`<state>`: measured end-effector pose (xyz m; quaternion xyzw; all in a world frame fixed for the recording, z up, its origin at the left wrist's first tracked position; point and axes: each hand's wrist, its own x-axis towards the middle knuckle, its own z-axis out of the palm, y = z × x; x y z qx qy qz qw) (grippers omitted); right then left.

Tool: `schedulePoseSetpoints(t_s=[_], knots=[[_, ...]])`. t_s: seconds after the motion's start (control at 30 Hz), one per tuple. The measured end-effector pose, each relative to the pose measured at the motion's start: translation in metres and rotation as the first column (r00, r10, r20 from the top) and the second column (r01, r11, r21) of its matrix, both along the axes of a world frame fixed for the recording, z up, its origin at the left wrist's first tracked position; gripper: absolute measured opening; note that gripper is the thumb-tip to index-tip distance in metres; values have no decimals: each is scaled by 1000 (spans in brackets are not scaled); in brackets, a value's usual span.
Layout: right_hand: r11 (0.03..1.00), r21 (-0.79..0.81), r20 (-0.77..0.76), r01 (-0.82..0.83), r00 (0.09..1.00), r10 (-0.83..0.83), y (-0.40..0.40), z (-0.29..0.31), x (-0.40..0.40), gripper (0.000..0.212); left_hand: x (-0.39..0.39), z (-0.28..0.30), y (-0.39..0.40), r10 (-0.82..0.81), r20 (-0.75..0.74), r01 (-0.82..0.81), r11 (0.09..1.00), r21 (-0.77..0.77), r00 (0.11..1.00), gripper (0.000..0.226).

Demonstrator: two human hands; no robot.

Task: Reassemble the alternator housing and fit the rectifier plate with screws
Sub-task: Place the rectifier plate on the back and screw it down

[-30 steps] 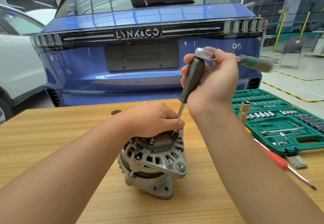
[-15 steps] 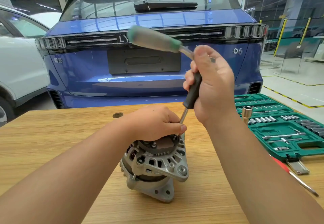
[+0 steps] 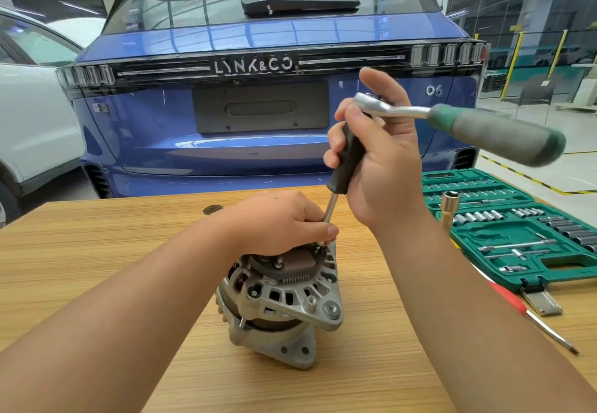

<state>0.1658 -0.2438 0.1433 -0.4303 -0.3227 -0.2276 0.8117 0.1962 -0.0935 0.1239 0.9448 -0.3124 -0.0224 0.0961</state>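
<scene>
A silver alternator (image 3: 281, 303) stands on the wooden table (image 3: 97, 251), its dark rectifier plate (image 3: 298, 265) on top. My left hand (image 3: 284, 222) rests on the plate and pinches the lower shaft of a black-handled driver (image 3: 347, 157), whose tip meets a screw at the plate's right edge. My right hand (image 3: 381, 160) grips the driver's black handle. A ratchet (image 3: 484, 125) with a green-grey handle sits on the driver's top and points right, blurred.
An open green socket case (image 3: 517, 228) lies at the right with several sockets. A tall socket (image 3: 450, 209) stands by it, and a red-handled screwdriver (image 3: 517, 306) lies in front. A blue car (image 3: 258, 89) is parked behind the table, a white one at the left.
The ratchet handle has swung from pointing upper-left half a second ago back to the right, where it was a second ago. My left hand stays on the plate and the driver stays upright.
</scene>
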Motion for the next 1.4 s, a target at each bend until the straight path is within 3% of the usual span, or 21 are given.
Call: schedulePoseSetpoints(t_s=[0.13,0.23,0.37,0.47,0.53,0.6,0.67,0.7,0.83,0.9,1.1,1.2,1.33,1.4], knots=[[959,46,22,-278,961,277,-4,-2,0,44,-1,0,1,11,-1,-11,1000,-7,1000,51],[937,47,-24,-345,938,347,-8,-1,0,45,0,0,2,17,-2,-17,1000,-13,1000,50],[963,30,-131,-268,954,270,-6,2,-3,39,0,-1,2,15,2,-15,1000,-24,1000,49],[999,41,-260,13,966,-2,-1,8,-3,25,-1,0,1,3,7,-3,1000,-10,1000,44],[985,0,-351,172,922,-161,-4,12,-1,17,-2,1,0,-20,17,19,1000,16,1000,44],[998,29,-426,59,904,-41,-9,12,-1,9,-1,1,0,-24,27,24,999,22,999,44],[981,113,-392,-156,901,188,-12,12,-3,12,1,0,0,-11,31,11,1000,7,999,46],[973,121,-336,-194,915,224,-11,11,-3,22,1,0,0,-3,30,3,1000,0,1000,47],[988,-73,-43,136,989,-140,5,3,-5,37,2,-2,2,-7,11,8,1000,-14,1000,50],[984,-118,27,133,991,-131,7,1,-5,38,2,-2,3,-8,8,8,1000,-23,1000,49],[971,-20,-33,-239,971,238,-4,2,-6,44,2,-2,3,3,15,-2,1000,-24,1000,50],[966,-75,-55,-247,968,244,-6,3,-2,75,2,-2,3,2,-2,-2,999,-41,1000,50],[939,-36,-146,-341,932,332,-7,3,-4,57,2,-2,4,5,-4,-5,999,-45,1000,47],[974,21,-232,-225,947,224,-5,5,-4,39,1,-2,3,2,15,-1,1000,-29,1000,46]])
